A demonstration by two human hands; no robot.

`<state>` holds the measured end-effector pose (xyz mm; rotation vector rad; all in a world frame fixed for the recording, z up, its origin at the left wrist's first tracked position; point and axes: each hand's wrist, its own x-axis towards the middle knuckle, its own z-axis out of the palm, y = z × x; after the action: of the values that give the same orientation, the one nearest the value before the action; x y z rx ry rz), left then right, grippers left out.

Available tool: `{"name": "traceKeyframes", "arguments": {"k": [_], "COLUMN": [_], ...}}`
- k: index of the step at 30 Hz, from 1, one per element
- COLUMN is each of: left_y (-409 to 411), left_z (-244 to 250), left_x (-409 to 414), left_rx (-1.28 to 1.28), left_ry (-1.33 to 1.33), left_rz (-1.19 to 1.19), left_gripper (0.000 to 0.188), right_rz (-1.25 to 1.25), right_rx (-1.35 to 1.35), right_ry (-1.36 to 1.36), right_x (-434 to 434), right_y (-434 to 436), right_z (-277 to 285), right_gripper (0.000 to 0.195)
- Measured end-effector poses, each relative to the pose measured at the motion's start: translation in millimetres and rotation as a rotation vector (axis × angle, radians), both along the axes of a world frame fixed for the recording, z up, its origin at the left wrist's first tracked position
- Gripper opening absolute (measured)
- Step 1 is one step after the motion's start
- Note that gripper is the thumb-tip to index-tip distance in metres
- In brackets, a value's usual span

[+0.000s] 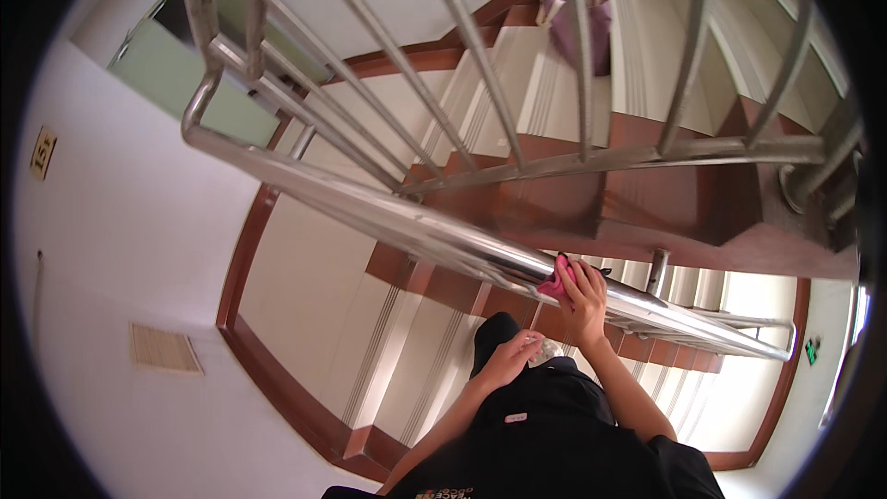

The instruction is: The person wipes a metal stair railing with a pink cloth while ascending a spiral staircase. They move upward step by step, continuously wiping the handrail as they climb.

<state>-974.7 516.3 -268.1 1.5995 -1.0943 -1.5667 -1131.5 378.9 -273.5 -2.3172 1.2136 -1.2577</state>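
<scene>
My right hand (587, 299) presses a pink cloth (556, 283) onto the top of the shiny metal handrail (450, 230). The cloth is bunched under the fingers, and a small dark bit shows at its far side. Lower down, my left hand (511, 359) hovers in front of my body, its fingers loosely bent and nothing visible in it. Beside that hand a pale shoe (547, 351) shows below, on the stairs. The handrail slants from the upper left down to the right, past my body.
Metal balusters (478, 55) rise in front of another stair flight, where a purple bag (582, 34) with pale handles rests on the steps. Cream steps (405, 353) with dark red edging lie below me. At left stand a white wall (125, 235) and a pale green door (201, 76).
</scene>
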Motion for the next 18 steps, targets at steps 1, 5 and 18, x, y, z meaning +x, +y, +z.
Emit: {"name": "traceKeyframes", "arguments": {"k": [1,5,18], "left_y": [9.2,58.8,81.6], "left_z": [-8.2,-37.8,-39.6], "left_x": [3.6,16.6,32.7], "left_rx": [-0.010,0.032,-0.031], "left_ry": [0.001,-0.024,-0.040], "left_rz": [0.018,0.111,0.308], "left_gripper": [0.035,0.033,0.031], "right_rz": [0.018,0.111,0.222], "right_rx": [-0.003,-0.030,-0.142], "right_ry": [0.005,-0.017,0.071], "right_x": [7.6,75.2,247.6], "right_y": [-1.5,-7.4,-19.0], "right_z": [6.3,45.0,122.0], "right_gripper": [0.058,0.054,0.077]}}
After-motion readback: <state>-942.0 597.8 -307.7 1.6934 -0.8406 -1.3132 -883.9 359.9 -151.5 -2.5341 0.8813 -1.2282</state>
